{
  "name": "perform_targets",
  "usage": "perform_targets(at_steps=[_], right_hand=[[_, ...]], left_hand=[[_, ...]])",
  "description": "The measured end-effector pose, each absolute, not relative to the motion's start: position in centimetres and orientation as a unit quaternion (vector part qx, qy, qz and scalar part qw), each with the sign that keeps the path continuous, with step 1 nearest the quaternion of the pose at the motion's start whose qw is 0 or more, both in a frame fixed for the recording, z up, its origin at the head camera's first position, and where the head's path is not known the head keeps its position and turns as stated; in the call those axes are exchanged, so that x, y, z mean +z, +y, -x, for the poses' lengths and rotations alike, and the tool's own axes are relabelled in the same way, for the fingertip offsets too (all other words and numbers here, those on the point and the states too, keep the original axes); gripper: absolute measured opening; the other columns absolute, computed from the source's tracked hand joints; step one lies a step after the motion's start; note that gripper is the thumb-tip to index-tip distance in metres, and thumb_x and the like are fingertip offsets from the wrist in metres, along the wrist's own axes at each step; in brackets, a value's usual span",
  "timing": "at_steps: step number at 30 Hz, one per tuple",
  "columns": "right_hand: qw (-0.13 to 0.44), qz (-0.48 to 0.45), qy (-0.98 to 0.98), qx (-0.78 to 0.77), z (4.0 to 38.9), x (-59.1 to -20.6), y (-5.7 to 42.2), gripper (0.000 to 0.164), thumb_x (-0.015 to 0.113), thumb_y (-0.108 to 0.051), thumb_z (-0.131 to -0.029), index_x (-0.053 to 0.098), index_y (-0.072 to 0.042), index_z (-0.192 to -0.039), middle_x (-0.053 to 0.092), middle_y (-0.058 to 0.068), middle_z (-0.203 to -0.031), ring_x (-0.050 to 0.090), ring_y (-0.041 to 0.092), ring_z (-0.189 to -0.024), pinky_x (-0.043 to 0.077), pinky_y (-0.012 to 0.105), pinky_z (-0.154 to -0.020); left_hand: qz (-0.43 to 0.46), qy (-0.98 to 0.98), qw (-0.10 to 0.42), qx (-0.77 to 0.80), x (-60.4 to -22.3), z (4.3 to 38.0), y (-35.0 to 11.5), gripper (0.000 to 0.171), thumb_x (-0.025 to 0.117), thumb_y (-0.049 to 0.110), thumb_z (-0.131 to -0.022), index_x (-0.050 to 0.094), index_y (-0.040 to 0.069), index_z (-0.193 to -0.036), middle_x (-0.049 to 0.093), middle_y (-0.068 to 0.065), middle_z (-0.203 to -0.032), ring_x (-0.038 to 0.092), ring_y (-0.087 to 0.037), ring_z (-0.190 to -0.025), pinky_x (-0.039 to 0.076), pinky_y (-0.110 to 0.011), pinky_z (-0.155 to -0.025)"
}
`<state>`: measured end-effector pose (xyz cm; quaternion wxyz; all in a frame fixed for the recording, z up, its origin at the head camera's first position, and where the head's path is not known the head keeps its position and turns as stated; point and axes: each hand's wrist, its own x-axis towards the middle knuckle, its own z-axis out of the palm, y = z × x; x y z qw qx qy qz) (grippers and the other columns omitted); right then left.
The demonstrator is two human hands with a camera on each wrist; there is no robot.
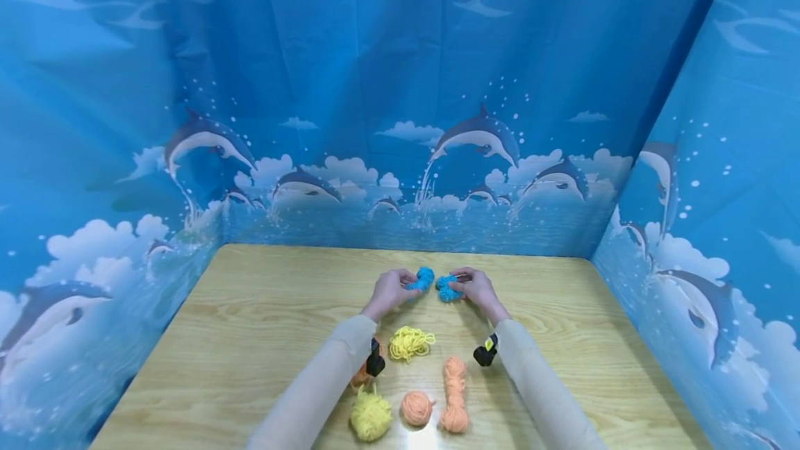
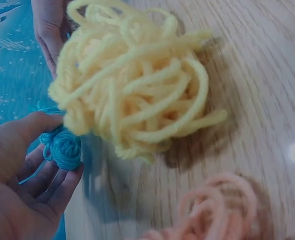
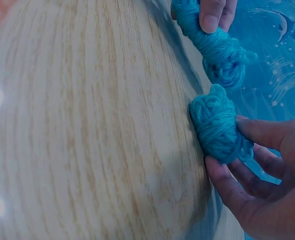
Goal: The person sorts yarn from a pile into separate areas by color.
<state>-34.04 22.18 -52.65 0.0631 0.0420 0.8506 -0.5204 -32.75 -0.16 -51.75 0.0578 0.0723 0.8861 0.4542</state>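
Note:
Toward the far side of the table, my left hand [image 1: 391,292] pinches a blue yarn skein [image 1: 423,279] between thumb and fingers. In the right wrist view this skein [image 3: 207,42] is long, with looped strands at its near end. My right hand [image 1: 476,287] holds a second, rounder blue yarn bundle [image 1: 448,288] by its side, thumb on one face and fingers on the other. In the right wrist view the round bundle [image 3: 220,125] sits close beside the end of the long one. A loose heap of yellow yarn [image 1: 410,344] lies nearer, between my forearms.
Nearer the front lie a fuzzy yellow yarn ball [image 1: 371,417], a peach yarn ball [image 1: 417,408] and a long peach skein [image 1: 455,394]. Some orange yarn [image 1: 360,378] is partly hidden by my left wrist. A blue dolphin-print curtain [image 1: 400,221] surrounds the wooden table [image 1: 262,339].

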Motion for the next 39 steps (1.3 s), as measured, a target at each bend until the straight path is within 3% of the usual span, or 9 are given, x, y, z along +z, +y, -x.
perform_targets(at_steps=[13,39], right_hand=[[0.075,-0.042,0.854,-0.513,34.0,-52.1,21.9,0.036,0.068,-0.013,-0.098,0.063,0.0,-0.131,0.062,0.022,-0.129,0.059,0.035,-0.117,0.056,0.032,-0.071],[0.076,-0.035,0.844,-0.529,34.0,-52.5,22.5,0.038,0.069,-0.015,-0.098,0.062,0.001,-0.132,0.062,0.022,-0.132,0.062,0.034,-0.113,0.058,0.032,-0.072]], left_hand=[[-0.077,0.899,0.056,0.428,-52.3,33.3,0.3,0.024,0.081,0.019,-0.088,0.073,0.007,-0.107,0.074,-0.008,-0.105,0.069,-0.024,-0.098,0.06,-0.038,-0.082],[-0.068,0.908,0.079,0.406,-52.0,33.2,1.4,0.026,0.082,0.019,-0.087,0.071,0.009,-0.109,0.072,-0.008,-0.11,0.067,-0.026,-0.101,0.058,-0.042,-0.086]])
